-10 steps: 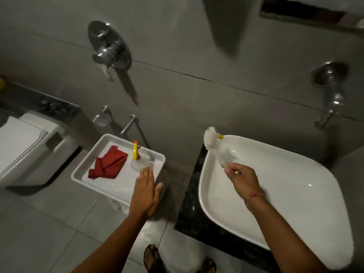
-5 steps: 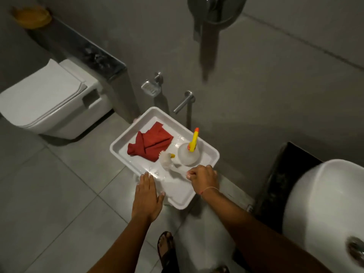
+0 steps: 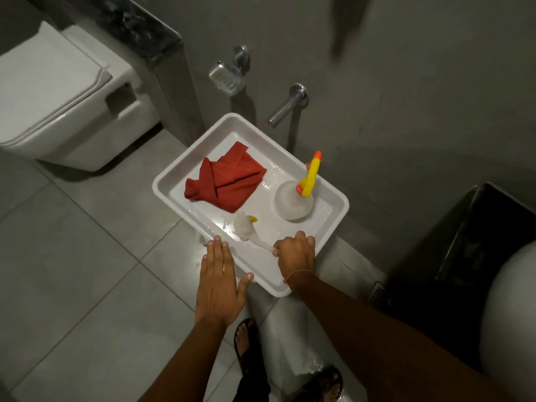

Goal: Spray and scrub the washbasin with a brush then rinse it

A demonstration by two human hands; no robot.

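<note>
A white tray [image 3: 333,230] stands low beside the wall. On it lie a folded red cloth [image 3: 226,181], a clear spray bottle [image 3: 293,203] with a yellow and orange nozzle, and a white brush [image 3: 245,224]. The brush head rests on the tray floor. My right hand [image 3: 295,253] is closed around the brush handle at the tray's near edge. My left hand [image 3: 219,282] lies flat and open, fingers touching the tray's near-left rim. Only the rim of the white washbasin [image 3: 510,314] shows at the far right.
A white toilet [image 3: 61,94] stands at the left. A soap dish [image 3: 227,78] and a wall tap [image 3: 285,107] stick out above the tray. A dark counter [image 3: 470,250] holds the basin. My sandalled feet [image 3: 249,346] stand on grey floor tiles.
My right hand carried the brush from the washbasin rim over to the tray and laid its head down there. The view swung left and down. My left hand stayed at the tray edge.
</note>
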